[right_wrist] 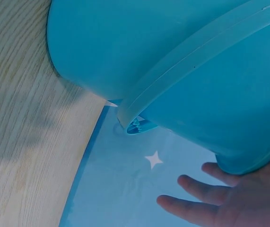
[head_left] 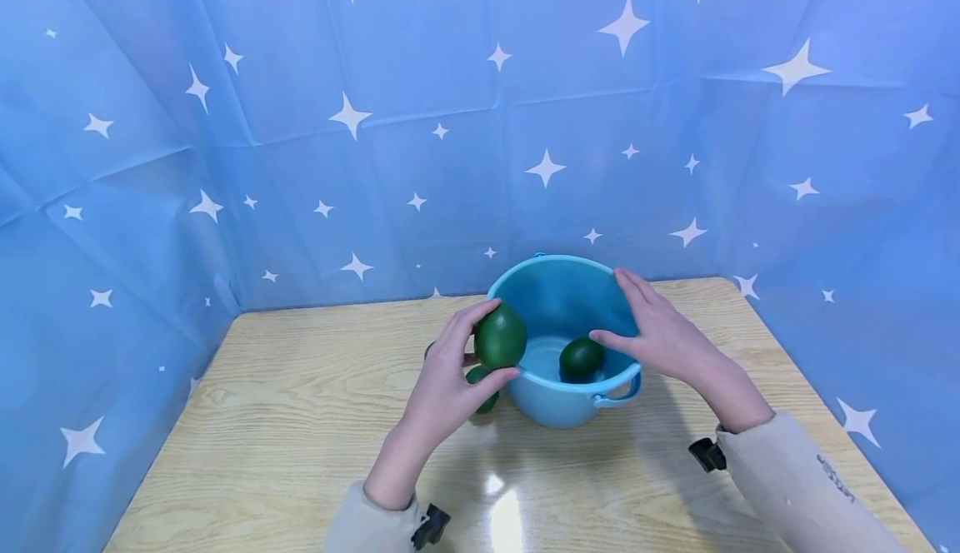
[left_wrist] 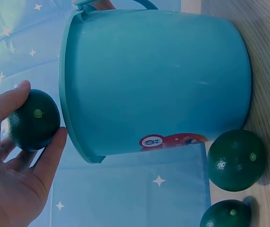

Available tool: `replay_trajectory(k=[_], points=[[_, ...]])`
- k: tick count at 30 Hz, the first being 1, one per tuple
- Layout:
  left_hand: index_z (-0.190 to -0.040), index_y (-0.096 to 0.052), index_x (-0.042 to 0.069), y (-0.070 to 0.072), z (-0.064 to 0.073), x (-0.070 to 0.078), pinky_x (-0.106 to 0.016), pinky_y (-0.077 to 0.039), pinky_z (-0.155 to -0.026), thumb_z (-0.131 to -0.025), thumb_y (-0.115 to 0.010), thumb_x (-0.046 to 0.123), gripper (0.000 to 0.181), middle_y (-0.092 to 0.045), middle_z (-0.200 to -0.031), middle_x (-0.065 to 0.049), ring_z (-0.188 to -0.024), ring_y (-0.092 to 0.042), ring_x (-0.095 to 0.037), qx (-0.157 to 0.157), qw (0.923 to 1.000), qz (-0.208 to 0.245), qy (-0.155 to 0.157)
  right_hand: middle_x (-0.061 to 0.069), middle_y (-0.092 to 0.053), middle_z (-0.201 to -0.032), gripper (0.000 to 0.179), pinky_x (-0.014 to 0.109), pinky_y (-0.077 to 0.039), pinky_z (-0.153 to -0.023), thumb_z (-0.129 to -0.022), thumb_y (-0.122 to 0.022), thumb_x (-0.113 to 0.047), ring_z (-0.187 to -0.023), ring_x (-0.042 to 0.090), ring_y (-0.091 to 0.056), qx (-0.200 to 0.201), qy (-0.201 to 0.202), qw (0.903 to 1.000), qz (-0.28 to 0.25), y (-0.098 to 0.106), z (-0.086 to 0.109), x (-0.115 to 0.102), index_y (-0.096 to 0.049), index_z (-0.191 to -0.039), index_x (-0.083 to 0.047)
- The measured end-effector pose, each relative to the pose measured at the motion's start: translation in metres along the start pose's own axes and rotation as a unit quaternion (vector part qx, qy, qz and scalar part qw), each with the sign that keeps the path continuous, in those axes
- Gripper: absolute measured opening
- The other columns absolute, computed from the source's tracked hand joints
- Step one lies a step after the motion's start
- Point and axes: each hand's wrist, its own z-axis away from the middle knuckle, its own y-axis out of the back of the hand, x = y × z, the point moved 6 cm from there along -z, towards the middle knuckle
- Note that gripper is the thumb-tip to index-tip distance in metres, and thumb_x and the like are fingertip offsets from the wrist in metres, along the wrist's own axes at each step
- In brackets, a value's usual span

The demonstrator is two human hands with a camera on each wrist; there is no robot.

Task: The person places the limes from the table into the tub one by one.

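My left hand (head_left: 452, 370) holds a dark green avocado (head_left: 500, 336) between thumb and fingers, at the left side of the blue bucket's rim. In the left wrist view, the held avocado (left_wrist: 34, 120) shows a pale stem spot. The bucket (head_left: 558, 403) stands upright on the table with another avocado (head_left: 581, 359) inside. My right hand (head_left: 667, 332) rests at the right rim, thumb over the inside; in the right wrist view its fingers (right_wrist: 196, 191) extend loosely outside the wall. Left of the bucket lie two more avocados, a nearer one (left_wrist: 237, 161) and another (left_wrist: 227, 215) partly out of frame.
The wooden table (head_left: 300, 420) extends left and in front of the bucket. A blue curtain with white stars (head_left: 420, 161) hangs behind and along both sides. The bucket's handle (head_left: 621, 395) hangs at its right front, below the rim.
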Motion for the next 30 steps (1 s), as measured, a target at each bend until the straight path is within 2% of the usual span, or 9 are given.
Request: replay_trajectory(k=[12, 23, 30], points=[[-0.150, -0.042, 0.024, -0.006, -0.011, 0.008, -0.029, -0.062, -0.085, -0.083, -0.082, 0.016, 0.078, -0.048, -0.148, 0.000, -0.130, -0.054, -0.020, -0.011, 0.9999, 0.006, 0.008, 0.028, -0.013, -0.164, 0.105, 0.074, -0.031, -0.110, -0.091, -0.062, -0.059, -0.146, 0.054, -0.021, 0.000, -0.003, 1.0000, 0.000, 0.000, 0.000, 0.000, -0.007, -0.159, 0.000], [-0.150, -0.040, 0.024, -0.012, -0.017, 0.010, -0.029, -0.062, -0.086, -0.085, -0.080, 0.019, 0.077, -0.048, -0.148, -0.001, -0.128, -0.055, -0.019, -0.021, 0.9997, -0.014, -0.001, 0.028, -0.014, -0.163, 0.105, 0.074, -0.032, -0.109, -0.091, -0.062, -0.058, -0.146, 0.055, -0.021, 0.002, -0.003, 1.0000, 0.001, 0.000, 0.000, 0.000, -0.008, -0.159, 0.001], [-0.153, -0.038, 0.021, -0.014, -0.018, 0.010, -0.032, -0.061, -0.088, -0.085, -0.080, 0.019, 0.079, -0.044, -0.154, 0.000, -0.133, -0.053, -0.022, -0.020, 0.9993, -0.030, -0.007, 0.028, -0.014, -0.163, 0.105, 0.074, -0.031, -0.109, -0.091, -0.062, -0.058, -0.146, 0.055, -0.021, 0.002, -0.001, 1.0000, 0.001, 0.001, 0.000, 0.000, -0.008, -0.159, 0.001]])
